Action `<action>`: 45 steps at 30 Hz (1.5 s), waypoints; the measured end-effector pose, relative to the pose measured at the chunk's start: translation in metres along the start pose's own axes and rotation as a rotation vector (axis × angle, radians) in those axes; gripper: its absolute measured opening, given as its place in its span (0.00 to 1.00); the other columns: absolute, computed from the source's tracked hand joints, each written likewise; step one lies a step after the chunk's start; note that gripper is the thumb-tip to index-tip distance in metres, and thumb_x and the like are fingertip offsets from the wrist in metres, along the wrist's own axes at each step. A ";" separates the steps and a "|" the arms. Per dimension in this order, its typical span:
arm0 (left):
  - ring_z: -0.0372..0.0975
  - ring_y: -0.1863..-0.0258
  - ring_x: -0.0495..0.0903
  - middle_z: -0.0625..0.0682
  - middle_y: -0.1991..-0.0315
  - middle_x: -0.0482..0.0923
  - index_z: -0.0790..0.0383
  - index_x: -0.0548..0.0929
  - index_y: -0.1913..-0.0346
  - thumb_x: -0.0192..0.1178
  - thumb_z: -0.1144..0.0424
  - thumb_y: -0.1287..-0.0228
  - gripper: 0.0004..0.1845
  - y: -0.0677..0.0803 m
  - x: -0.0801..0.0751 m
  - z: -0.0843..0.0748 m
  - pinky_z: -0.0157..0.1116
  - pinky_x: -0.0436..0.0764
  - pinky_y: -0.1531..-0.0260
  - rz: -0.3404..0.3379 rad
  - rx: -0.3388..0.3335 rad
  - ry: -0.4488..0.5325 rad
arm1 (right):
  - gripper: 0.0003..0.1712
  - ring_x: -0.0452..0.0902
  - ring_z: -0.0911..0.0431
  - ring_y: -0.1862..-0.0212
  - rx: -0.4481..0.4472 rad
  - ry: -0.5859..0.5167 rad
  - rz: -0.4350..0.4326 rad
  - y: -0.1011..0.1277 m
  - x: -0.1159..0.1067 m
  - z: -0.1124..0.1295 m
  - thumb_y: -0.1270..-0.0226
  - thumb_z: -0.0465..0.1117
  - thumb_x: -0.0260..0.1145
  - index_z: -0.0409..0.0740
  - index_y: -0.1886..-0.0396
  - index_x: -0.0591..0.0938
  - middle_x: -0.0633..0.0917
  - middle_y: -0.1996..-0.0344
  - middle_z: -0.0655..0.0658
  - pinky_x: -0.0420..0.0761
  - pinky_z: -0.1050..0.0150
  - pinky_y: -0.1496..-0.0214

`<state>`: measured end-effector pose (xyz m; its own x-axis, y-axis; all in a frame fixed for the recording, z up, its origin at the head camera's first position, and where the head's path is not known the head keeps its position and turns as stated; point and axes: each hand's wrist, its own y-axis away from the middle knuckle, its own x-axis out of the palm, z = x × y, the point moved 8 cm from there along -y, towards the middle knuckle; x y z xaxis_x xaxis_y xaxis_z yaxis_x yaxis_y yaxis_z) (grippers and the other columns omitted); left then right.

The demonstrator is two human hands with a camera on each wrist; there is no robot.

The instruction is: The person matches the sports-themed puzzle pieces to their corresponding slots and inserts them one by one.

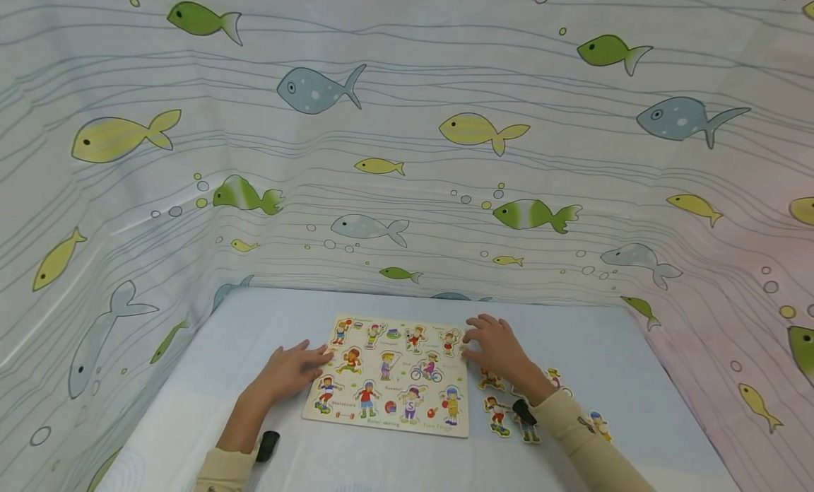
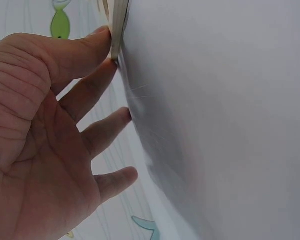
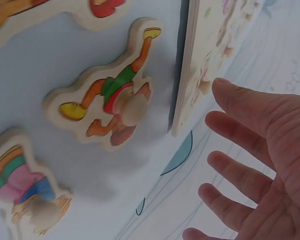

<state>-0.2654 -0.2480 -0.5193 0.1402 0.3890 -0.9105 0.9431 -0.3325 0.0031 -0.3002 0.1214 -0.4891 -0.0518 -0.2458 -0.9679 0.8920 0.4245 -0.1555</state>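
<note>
A wooden puzzle board point(image 1: 372, 425) with pictures of children playing sports lies flat on the table. Small round knobs stand up from its face in the right wrist view. My left hand point(image 1: 294, 368) is at its left edge; thumb and index fingertips touch the board's edge point(image 2: 119, 30), the other fingers spread straight. By the board's upper right corner is my right hand point(image 1: 499, 347), fingers apart and loosely bent, holding nothing. Loose knobbed puzzle pieces lie under and beside the right forearm, among them a runner in green shorts point(image 3: 115, 90) and a skateboarder point(image 1: 497, 416).
More loose pieces, one a child in blue headgear point(image 1: 599, 425), lie right of the board, partly hidden by the right sleeve point(image 1: 581, 435). The pale table point(image 1: 267, 322) meets fish-patterned sheeting point(image 1: 407, 195) at the back and sides.
</note>
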 end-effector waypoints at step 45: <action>0.62 0.32 0.63 0.52 0.35 0.74 0.55 0.82 0.40 0.66 0.62 0.36 0.21 -0.002 0.003 0.005 0.73 0.50 0.40 0.002 -0.014 -0.018 | 0.10 0.68 0.41 0.34 0.012 0.083 0.065 0.058 0.003 -0.022 0.45 0.51 0.77 0.54 0.65 0.89 0.82 0.43 0.45 0.64 0.31 0.37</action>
<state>-0.2689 -0.2506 -0.5246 0.1366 0.3731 -0.9177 0.9470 -0.3210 0.0104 -0.2587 0.1639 -0.5054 -0.0299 -0.1449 -0.9890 0.9001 0.4264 -0.0897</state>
